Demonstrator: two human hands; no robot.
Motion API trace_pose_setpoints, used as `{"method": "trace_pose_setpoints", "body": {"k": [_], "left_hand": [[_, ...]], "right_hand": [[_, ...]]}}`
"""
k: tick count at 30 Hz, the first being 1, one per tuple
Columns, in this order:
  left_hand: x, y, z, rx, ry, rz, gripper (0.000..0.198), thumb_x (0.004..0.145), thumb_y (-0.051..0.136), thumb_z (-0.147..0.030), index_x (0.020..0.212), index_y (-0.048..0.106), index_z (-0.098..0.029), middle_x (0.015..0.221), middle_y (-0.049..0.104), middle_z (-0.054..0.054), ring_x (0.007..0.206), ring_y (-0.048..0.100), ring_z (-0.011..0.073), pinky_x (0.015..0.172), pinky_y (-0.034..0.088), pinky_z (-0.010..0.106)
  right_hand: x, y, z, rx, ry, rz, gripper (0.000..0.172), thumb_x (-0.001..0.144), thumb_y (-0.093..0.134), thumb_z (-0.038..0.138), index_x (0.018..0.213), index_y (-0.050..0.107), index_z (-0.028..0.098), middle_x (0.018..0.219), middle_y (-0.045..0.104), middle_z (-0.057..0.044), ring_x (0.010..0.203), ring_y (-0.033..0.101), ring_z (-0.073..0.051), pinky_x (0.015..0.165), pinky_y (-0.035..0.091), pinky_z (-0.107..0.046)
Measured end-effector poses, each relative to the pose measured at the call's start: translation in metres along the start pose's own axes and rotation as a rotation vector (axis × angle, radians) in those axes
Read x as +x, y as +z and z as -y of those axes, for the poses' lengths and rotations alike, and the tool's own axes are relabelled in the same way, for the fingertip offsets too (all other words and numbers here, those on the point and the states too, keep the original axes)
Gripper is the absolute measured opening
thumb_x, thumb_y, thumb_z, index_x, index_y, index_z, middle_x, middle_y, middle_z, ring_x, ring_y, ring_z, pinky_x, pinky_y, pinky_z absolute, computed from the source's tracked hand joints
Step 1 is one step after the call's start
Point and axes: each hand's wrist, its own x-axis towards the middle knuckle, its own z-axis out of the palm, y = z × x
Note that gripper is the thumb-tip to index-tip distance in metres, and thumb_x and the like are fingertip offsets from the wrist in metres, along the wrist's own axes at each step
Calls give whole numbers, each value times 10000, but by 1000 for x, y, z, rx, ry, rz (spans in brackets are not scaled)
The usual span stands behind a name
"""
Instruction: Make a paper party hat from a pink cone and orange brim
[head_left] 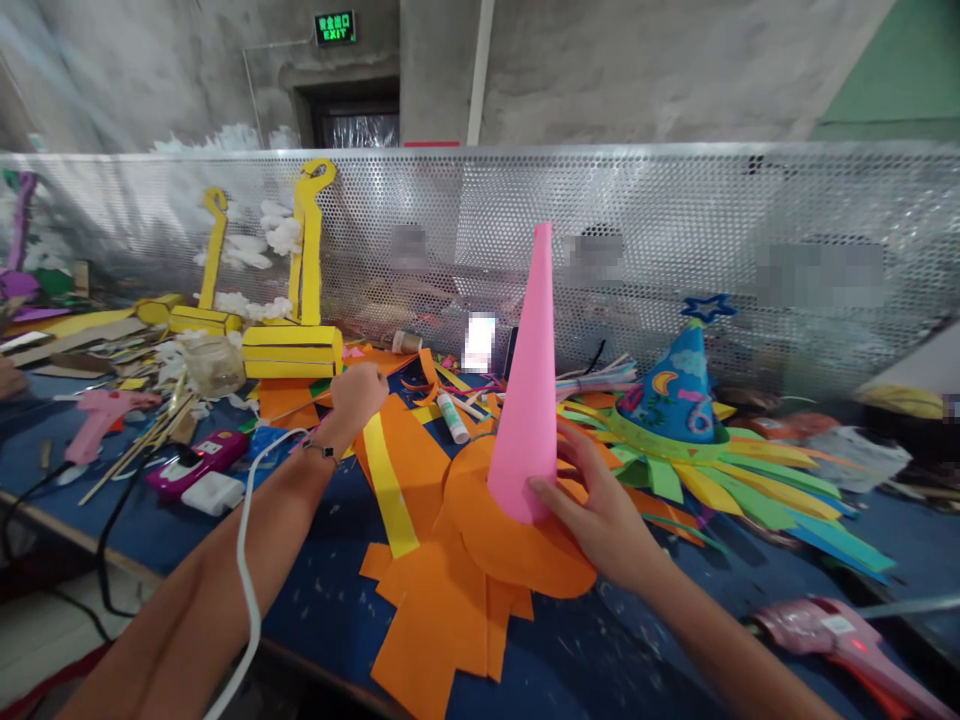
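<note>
A tall pink paper cone (pixel 527 400) stands upright on a round orange paper piece (pixel 517 565). My right hand (pixel 592 500) grips the cone low on its right side, with the thumb in front and the fingers going behind it. Farther back and to the left, my left hand (pixel 361 392) reaches over the orange scraps beside a yellow paper box (pixel 292 352). It looks closed like a fist; its fingertips face away, so anything inside is hidden. Cut orange sheets (pixel 442 620) lie under the round piece, and a yellow strip (pixel 390 490) rests on one.
A pink glue gun (pixel 847 640) lies at front right, another pink glue gun (pixel 97 425) at left. Behind my right hand sits a blue decorated hat (pixel 671 390) with paper fringe. A white cable (pixel 246 560) crosses my left forearm. A perforated metal panel (pixel 675 200) bounds the back.
</note>
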Motion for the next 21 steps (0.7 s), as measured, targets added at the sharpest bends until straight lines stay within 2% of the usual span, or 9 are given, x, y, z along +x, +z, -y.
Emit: {"method": "trace_pose_setpoints", "body": {"k": [4, 9, 17, 21], "left_hand": [[2, 2, 1, -15, 0, -15, 341, 1040, 564, -454, 1040, 732, -158, 1025, 768, 89, 954, 722, 233, 881, 561, 425], [2, -1, 1, -29, 22, -70, 350, 1022, 469, -317, 1001, 790, -179, 1013, 793, 156, 980, 743, 329, 809, 510, 415], [-3, -12, -3, -11, 82, -160, 358, 1006, 468, -282, 973, 808, -175, 1026, 781, 175, 1077, 690, 355, 926, 453, 464], [-3, -16, -4, 3, 101, -180, 369, 1003, 457, -276, 946, 810, -187, 1023, 783, 151, 1116, 663, 341, 934, 445, 446]], "right_hand": [[0, 0, 1, 13, 2, 0, 697, 926, 703, 550, 1521, 435, 305, 1429, 645, -153, 1296, 636, -371, 998, 605, -576], [1, 0, -2, -31, -16, 6, 696, 933, 696, 560, 1521, 424, 304, 1433, 646, -147, 1319, 617, -372, 1044, 555, -607], [1, -1, -6, -48, -27, 16, 691, 945, 694, 539, 1534, 413, 311, 1429, 647, -139, 1308, 617, -371, 1046, 537, -612], [0, 0, -5, -41, -23, 24, 685, 951, 687, 523, 1540, 407, 312, 1437, 643, -135, 1306, 619, -366, 1053, 532, -612]]}}
